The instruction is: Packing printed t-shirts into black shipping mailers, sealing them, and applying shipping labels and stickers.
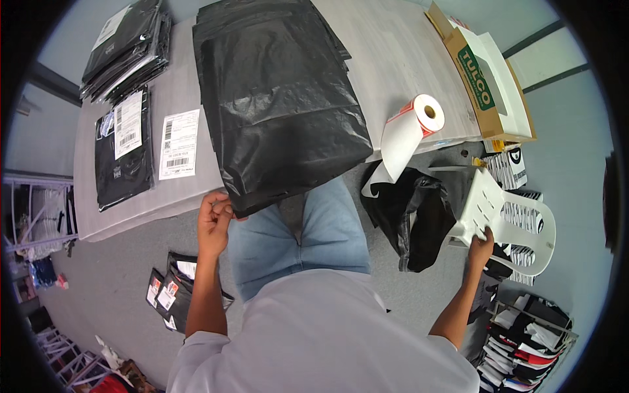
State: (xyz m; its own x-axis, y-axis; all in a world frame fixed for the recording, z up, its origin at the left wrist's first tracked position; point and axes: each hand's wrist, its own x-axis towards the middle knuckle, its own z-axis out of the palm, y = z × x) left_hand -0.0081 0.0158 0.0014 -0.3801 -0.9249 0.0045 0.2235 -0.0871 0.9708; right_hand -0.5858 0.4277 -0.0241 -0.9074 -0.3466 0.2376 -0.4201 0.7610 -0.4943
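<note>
A stack of black plastic mailer bags lies on the table and overhangs its front edge. My left hand pinches the near left corner of the top bag between thumb and fingers. Far off to the right, my right hand is at the edge of a white plastic chair, fingers apart, with nothing visible in it. Left of the stack lie a printed shipping label and a black garment in a clear bag, with another label on top.
More bagged black garments are piled at the back left. A label roll trails its strip over the table edge towards a black plastic bag. At right stands a cardboard box. Labelled parcels lie on the floor.
</note>
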